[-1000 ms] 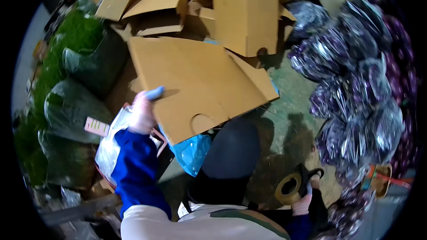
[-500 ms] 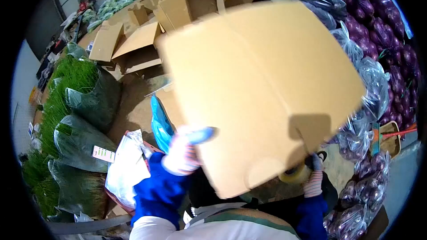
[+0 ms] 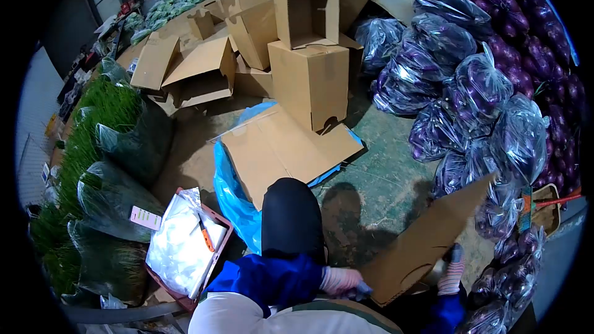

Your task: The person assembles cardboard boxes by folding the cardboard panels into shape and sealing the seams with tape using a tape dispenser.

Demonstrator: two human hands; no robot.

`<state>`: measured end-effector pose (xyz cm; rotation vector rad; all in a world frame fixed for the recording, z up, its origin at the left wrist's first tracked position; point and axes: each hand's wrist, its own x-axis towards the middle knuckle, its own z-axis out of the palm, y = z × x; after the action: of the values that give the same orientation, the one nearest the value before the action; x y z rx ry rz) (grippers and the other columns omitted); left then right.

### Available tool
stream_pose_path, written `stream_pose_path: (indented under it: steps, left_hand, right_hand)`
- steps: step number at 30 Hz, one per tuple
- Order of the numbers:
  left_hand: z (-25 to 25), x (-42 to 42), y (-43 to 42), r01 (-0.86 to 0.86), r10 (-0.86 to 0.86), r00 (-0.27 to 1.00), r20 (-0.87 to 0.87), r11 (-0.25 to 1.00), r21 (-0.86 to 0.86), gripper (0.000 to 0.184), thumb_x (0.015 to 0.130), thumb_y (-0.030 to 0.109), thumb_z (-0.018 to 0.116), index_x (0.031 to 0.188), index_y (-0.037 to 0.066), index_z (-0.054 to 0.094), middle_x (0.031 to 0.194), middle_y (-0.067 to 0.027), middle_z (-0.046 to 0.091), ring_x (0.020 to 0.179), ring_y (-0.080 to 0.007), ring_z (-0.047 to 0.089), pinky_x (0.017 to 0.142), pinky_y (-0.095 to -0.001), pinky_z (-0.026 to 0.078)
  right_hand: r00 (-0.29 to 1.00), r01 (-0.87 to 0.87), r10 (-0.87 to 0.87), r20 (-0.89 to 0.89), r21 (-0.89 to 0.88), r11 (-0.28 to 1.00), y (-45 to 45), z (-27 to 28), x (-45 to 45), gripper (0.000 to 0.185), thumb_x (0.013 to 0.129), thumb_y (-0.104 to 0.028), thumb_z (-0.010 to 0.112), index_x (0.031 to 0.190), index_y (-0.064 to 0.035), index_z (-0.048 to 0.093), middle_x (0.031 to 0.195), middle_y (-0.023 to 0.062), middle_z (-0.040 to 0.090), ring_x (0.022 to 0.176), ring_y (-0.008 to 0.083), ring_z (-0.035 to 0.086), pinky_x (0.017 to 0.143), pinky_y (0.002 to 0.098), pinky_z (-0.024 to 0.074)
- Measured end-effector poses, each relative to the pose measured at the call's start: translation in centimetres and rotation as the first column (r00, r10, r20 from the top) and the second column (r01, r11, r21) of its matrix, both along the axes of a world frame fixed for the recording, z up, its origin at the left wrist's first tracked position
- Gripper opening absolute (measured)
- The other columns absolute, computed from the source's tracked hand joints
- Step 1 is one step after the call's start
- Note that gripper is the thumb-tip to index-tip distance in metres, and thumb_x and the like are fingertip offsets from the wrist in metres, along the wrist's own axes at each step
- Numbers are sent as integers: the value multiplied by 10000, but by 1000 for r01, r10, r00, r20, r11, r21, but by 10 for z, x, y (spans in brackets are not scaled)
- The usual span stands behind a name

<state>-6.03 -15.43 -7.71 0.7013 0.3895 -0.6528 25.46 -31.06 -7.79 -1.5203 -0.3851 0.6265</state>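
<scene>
A flattened cardboard box (image 3: 427, 241) stands tilted on edge in front of me at the lower right, with a curved hand-hole cut near its lower edge. My left hand (image 3: 343, 281), in a striped glove with blue fingertips, is closed at its lower left corner. On the box's right side, my right hand (image 3: 451, 272), gloved alike, is closed round a tape dispenser, of which only a pale part (image 3: 437, 271) shows; the cardboard hides the rest. Another flat cardboard box (image 3: 278, 148) lies on blue plastic (image 3: 229, 179) beyond my knee.
Opened cartons (image 3: 309, 80) stand ahead. Bagged purple onions (image 3: 476, 99) and netted ones (image 3: 557, 117) line the right. On the left are bags of green stalks (image 3: 117, 124) and a red crate (image 3: 226, 235) with plastic bags, an orange cutter (image 3: 206, 238) and a phone (image 3: 146, 217).
The cardboard I hold has swung down from in front of my view to the lower right and turned edge-on. My left hand has moved right and down with it, uncovering the floor and cartons.
</scene>
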Motion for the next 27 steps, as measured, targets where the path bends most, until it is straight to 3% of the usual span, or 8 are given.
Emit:
stream_pose_path:
  steps: [1, 3, 6, 10, 13, 17, 22, 27]
  left_hand:
    - [-43, 17, 2, -26, -162, 955, 249, 790, 613, 368, 831, 382, 607, 678, 48, 610, 542, -104, 513, 541, -239, 522, 520, -371, 425]
    - [30, 41, 41, -242, -283, 914, 289, 190, 951, 347, 835, 386, 593, 742, 53, 613, 603, -114, 514, 578, -220, 521, 569, -364, 440]
    - [53, 92, 56, -603, -8, 764, 645, 345, 719, 323, 866, 354, 567, 1012, 66, 568, 822, -115, 582, 759, -227, 567, 704, -348, 463]
    - [58, 149, 47, -609, 109, 779, 617, 367, 704, 446, 784, 366, 682, 1023, 18, 536, 916, -167, 596, 860, -253, 589, 784, -342, 466]
    - [48, 173, 40, -577, 115, 815, 568, 81, 812, 486, 691, 314, 773, 968, 27, 494, 849, -133, 569, 764, -234, 549, 715, -348, 467]
    - [41, 196, 37, -644, 213, 755, 621, 61, 762, 498, 682, 301, 784, 944, 36, 453, 800, -109, 546, 706, -216, 511, 669, -353, 459]
    - [25, 218, 37, -509, 276, 859, 431, 378, 773, 666, 675, 386, 780, 1096, 14, 422, 972, -138, 548, 881, -213, 524, 776, -339, 448]
    - [-11, 225, 37, -695, 181, 710, 681, 343, 632, 550, 780, 231, 705, 1191, 31, 399, 1077, -122, 534, 988, -195, 510, 845, -315, 407]
  right_hand:
    - [998, 37, -39, -41, -37, 999, 20, 10, -10, 345, 806, -403, 638, 956, -94, 616, 853, 28, 625, 821, 123, 567, 788, 252, 435]
    - [987, 5, 15, -162, 124, 992, 32, 5, -17, 303, 848, -323, 597, 1008, -66, 607, 884, 36, 624, 821, 141, 576, 775, 258, 449]
    - [996, 43, -31, -83, 152, 987, 40, 6, -16, 172, 820, -141, 580, 942, -21, 601, 951, 40, 578, 867, 150, 536, 815, 260, 416]
    - [958, 108, -81, 275, -86, 990, 57, 42, -20, 199, 810, -156, 580, 934, -7, 628, 921, 73, 592, 880, 160, 528, 800, 269, 405]
    - [884, 97, 63, 463, -314, 945, 70, 44, 2, 273, 796, -267, 605, 930, -31, 637, 862, 124, 624, 812, 212, 562, 754, 293, 421]
    - [897, -9, 315, 309, -700, 715, 99, 117, -13, 464, 779, -491, 593, 940, -59, 646, 824, 138, 649, 815, 271, 606, 764, 353, 452]
    - [876, -33, 415, 246, -828, 560, 110, 104, 14, 565, 738, -577, 580, 995, -77, 634, 892, 137, 651, 883, 268, 609, 815, 358, 445]
    - [887, -83, 431, 165, -862, 500, 99, 92, 29, 654, 691, -640, 579, 1068, -107, 613, 979, 117, 649, 959, 263, 598, 863, 361, 431]
